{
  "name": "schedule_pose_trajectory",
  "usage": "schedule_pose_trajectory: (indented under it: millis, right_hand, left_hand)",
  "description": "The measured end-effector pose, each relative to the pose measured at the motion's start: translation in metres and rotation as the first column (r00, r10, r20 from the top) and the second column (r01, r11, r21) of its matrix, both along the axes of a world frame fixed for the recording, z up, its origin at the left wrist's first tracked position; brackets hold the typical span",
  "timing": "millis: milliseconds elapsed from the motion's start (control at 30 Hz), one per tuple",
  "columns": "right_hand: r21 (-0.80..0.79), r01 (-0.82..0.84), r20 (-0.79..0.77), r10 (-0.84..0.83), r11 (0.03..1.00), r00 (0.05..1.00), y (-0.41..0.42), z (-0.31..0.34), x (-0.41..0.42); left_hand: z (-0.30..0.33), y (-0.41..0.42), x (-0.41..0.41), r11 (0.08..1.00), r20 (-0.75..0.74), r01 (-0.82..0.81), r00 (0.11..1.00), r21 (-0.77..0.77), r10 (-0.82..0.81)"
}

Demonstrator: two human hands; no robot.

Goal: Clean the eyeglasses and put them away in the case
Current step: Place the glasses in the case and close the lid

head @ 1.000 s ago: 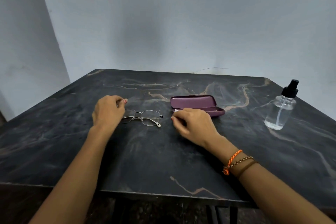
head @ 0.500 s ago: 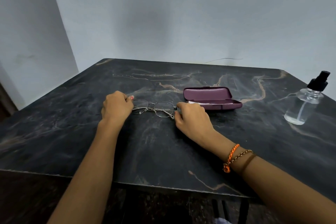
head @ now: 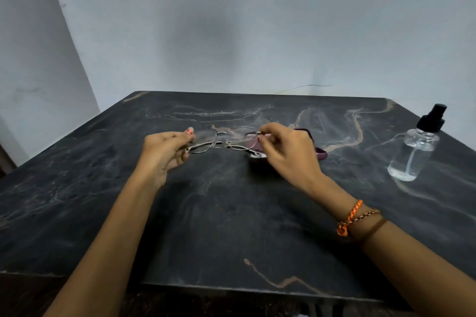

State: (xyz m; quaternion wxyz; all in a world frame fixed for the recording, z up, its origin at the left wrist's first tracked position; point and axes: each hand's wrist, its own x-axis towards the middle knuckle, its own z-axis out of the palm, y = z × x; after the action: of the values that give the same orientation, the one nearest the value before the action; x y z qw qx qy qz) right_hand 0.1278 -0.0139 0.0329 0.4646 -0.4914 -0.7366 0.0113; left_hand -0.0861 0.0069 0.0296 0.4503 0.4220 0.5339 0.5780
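The thin wire-framed glasses (head: 224, 139) hang between both hands, the left hand (head: 164, 153) pinching one end, the right hand (head: 288, 152) pinching the other. The smooth maroon oblong case (head: 320, 154) lies just behind the right hand on the veined dark marble table (head: 231, 213).

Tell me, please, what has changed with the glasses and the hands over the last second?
The eyeglasses have been lifted off the table: the left hand pinches one end and the right hand, which earlier rested near the case, now pinches the other. The case and the spray bottle stand as before.
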Motion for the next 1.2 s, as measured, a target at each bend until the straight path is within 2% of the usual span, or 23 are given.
schedule_pose_trajectory:
  millis: [133, 200, 267, 333, 400, 467, 733, 933, 1067, 1200]
  right_hand:
    - [-0.095, 0.015, -0.214, -0.035, 0.995, 0.976, 0.020, 0.007, 0.049]
    - [-0.156, 0.011, -0.319, -0.061, 0.988, 0.946, 0.030, 0.006, 0.071]
    - [-0.197, 0.029, -0.369, -0.101, 0.980, 0.924, 0.037, 0.001, 0.089]
    - [-0.241, 0.030, -0.388, -0.125, 0.970, 0.913, 0.040, -0.009, 0.100]
    - [-0.295, -0.007, -0.381, -0.111, 0.955, 0.918, 0.042, -0.018, 0.104]
    - [-0.322, -0.026, -0.362, -0.098, 0.947, 0.927, 0.044, -0.023, 0.104]
    - [-0.351, 0.027, -0.258, -0.124, 0.936, 0.958, 0.046, -0.024, 0.109]
    - [-0.427, -0.084, -0.272, -0.040, 0.900, 0.962, 0.043, -0.021, 0.119]
    - [-0.466, -0.129, -0.253, 0.008, 0.875, 0.967, 0.043, -0.020, 0.122]
    - [-0.490, -0.130, -0.170, 0.051, 0.862, 0.984, 0.043, -0.020, 0.122]
  left_hand:
    - [0.012, 0.007, 0.041, 0.983, 0.037, 0.184, 0.982, -0.001, -0.184]
    - [0.017, 0.014, 0.065, 0.972, 0.010, 0.235, 0.972, -0.022, -0.235]
    - [0.017, 0.022, 0.084, 0.969, -0.065, 0.244, 0.967, -0.028, -0.246]
    - [0.009, 0.028, 0.093, 0.976, -0.203, 0.218, 0.955, -0.003, -0.214]
    - [0.000, 0.032, 0.094, 0.982, -0.339, 0.189, 0.926, 0.031, -0.167]
    - [-0.007, 0.036, 0.090, 0.984, -0.399, 0.173, 0.906, 0.050, -0.139]
    - [-0.025, 0.041, 0.089, 0.970, -0.447, 0.223, 0.880, 0.094, -0.159]
    - [-0.024, 0.041, 0.088, 0.963, -0.489, 0.260, 0.850, 0.067, -0.196]
    - [-0.019, 0.040, 0.088, 0.960, -0.589, 0.270, 0.789, 0.078, -0.174]
    - [-0.016, 0.035, 0.089, 0.952, -0.658, 0.290, 0.737, 0.102, -0.154]
